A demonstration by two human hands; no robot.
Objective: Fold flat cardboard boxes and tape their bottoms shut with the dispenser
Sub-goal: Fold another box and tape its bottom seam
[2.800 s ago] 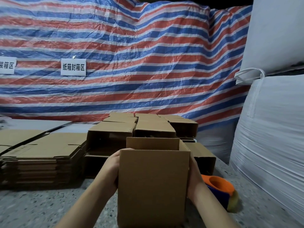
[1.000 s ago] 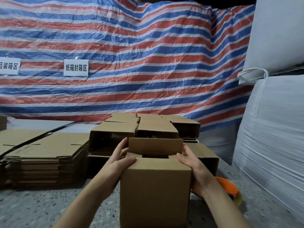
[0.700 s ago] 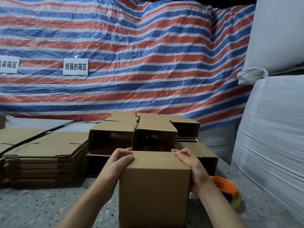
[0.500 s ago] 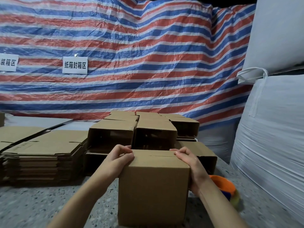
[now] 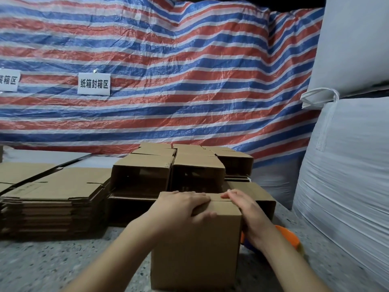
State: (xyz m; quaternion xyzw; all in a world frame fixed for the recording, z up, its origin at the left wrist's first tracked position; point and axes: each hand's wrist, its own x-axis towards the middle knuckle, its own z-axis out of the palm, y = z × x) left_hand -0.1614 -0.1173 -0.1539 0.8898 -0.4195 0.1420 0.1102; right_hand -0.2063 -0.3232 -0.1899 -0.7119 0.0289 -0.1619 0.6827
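A brown cardboard box (image 5: 195, 251) stands upright on the speckled floor right in front of me, its top flaps folded down flat. My left hand (image 5: 181, 207) lies across the top, fingers spread over the flap seam and thumb on the front face. My right hand (image 5: 246, 209) presses flat on the top right edge and down the right side. An orange and blue tape dispenser (image 5: 288, 239) lies on the floor just right of the box, mostly hidden behind my right wrist.
A stack of flat cardboard blanks (image 5: 52, 199) sits at the left. Several assembled boxes (image 5: 168, 171) are piled behind the one I hold. Big white bulk bags (image 5: 347, 175) wall off the right side. A striped tarp (image 5: 168, 70) hangs behind.
The rear flap that stood up has been folded down with the others. My hands moved from the box's sides and corners onto its top, the left sliding inward over the seam.
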